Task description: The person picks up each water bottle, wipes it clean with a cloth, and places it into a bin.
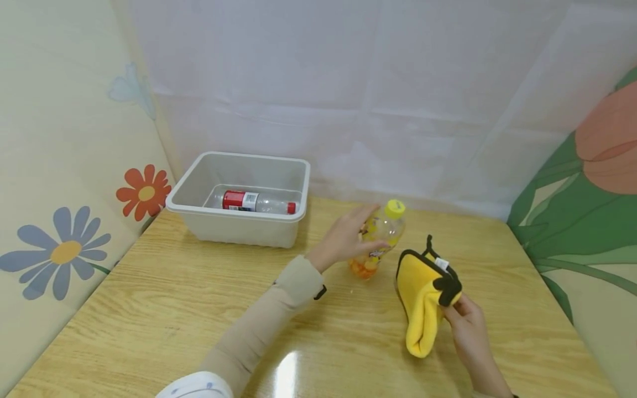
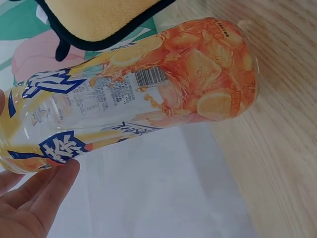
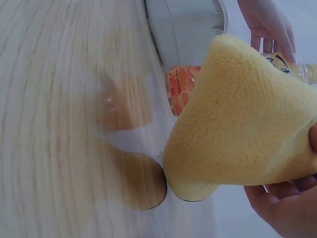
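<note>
A clear plastic drink bottle (image 1: pixel 383 232) with a yellow cap and an orange-and-yellow label leans a little to the right in the head view. My left hand (image 1: pixel 345 235) holds it around its upper part, thumb across the front and fingers behind. Its printed label (image 2: pixel 148 84) fills much of the left wrist view; whether the base touches the table I cannot tell. My right hand (image 1: pixel 468 326) pinches a folded yellow cloth (image 1: pixel 423 304) with dark edging and a hanging loop, held above the table. In the right wrist view the cloth (image 3: pixel 247 119) covers part of the bottle.
A pale grey plastic bin (image 1: pixel 244 229) stands at the back left of the wooden table (image 1: pixel 164 326). Inside it lies a clear bottle (image 1: pixel 271 205) with a red cap and red label. A white sheet (image 1: pixel 348 83) hangs behind, with flowered panels at both sides.
</note>
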Tool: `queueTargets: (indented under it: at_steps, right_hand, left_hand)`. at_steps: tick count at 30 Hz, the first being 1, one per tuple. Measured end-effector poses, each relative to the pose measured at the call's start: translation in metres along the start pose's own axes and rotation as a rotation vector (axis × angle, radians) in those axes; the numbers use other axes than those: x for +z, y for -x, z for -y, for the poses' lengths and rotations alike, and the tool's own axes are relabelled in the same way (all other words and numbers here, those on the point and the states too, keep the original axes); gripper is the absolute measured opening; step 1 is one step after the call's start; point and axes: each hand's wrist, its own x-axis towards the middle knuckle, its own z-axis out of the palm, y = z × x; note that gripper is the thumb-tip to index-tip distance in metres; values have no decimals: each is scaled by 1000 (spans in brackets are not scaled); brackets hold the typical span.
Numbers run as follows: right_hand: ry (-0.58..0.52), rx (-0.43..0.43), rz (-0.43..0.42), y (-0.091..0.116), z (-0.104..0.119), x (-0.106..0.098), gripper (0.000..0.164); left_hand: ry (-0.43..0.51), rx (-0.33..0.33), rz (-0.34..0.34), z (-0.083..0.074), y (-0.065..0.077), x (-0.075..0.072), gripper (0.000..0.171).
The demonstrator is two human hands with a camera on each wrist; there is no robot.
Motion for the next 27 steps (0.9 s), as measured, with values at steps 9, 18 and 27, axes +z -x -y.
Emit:
queueTargets:
  at_steps: [9, 18, 27]
  right_hand:
    - [3, 0, -11, -1, 1, 4, 46]
    - [23, 6, -13, -1, 3, 6, 47]
    - [53, 21, -10, -2, 4, 8, 46]
  left_hand:
    - [63, 68, -12, 0, 17, -9, 76]
    - [118, 100, -37, -2, 37, -14, 75]
    - [172, 92, -27, -4, 55, -16, 74]
